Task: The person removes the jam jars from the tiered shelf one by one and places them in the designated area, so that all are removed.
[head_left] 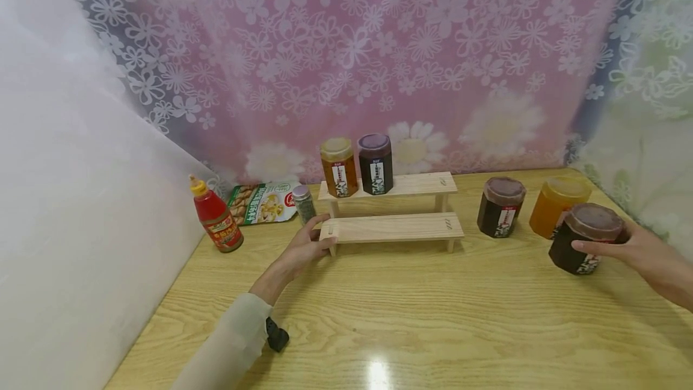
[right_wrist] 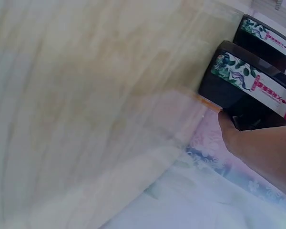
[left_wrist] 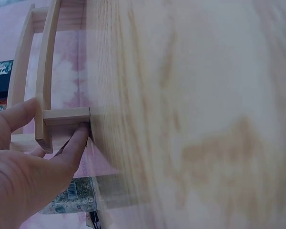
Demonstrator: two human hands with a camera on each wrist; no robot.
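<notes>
A two-step wooden shelf [head_left: 390,229] stands on the table. My left hand [head_left: 299,250] grips the left end of its lower step; in the left wrist view, the thumb lies at the board [left_wrist: 46,81] and a finger reaches the leg under it. At the far right, my right hand [head_left: 649,256] holds a dark hexagonal jar [head_left: 567,247] by its side, with the thumb across its front. Whether that jar touches the table is hard to tell. On the upper step stand an amber jar [head_left: 339,167] and a dark purple-lidded jar [head_left: 376,164].
Another dark jar [head_left: 500,208] and a yellow-orange jar [head_left: 560,197] stand right of the shelf, the latter partly hidden by the held jar. To the left are a red sauce bottle [head_left: 218,216], a green food packet [head_left: 263,202] and a small spice bottle [head_left: 304,204]. Curtains hang behind.
</notes>
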